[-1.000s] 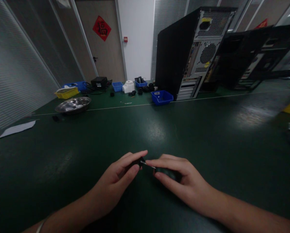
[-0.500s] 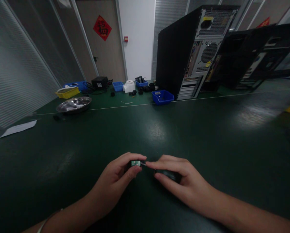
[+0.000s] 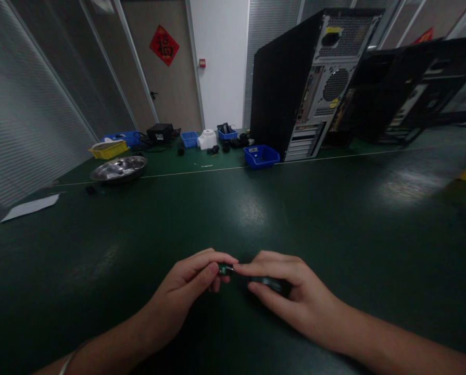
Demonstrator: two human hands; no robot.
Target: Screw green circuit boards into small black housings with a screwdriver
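My left hand [image 3: 193, 281] is closed with its thumb and fingers pinching a small green circuit board [image 3: 222, 269]. Most of the board is hidden by the fingers. A thin, shiny metal tip [image 3: 230, 268] shows at the board's right end, close to my right index fingertip; what it belongs to cannot be made out. My right hand [image 3: 285, 286] is curled around a dark, smooth object [image 3: 269, 282], its index finger stretched toward the board and its thumb below. The palm hides much of that object, and its kind is unclear.
On the green table [image 3: 178, 219], a metal bowl [image 3: 119, 169] stands at left beyond a sheet of paper [image 3: 29, 207]. Farther back are a blue bin [image 3: 261, 156], a yellow tray [image 3: 108, 149], a white plastic housing [image 3: 207, 139] and a tall black computer case [image 3: 283, 88].
My left hand has turned the circuit board, so its pale face no longer shows, and moved slightly right. More of its lower fingers now show. My right hand has hardly moved.
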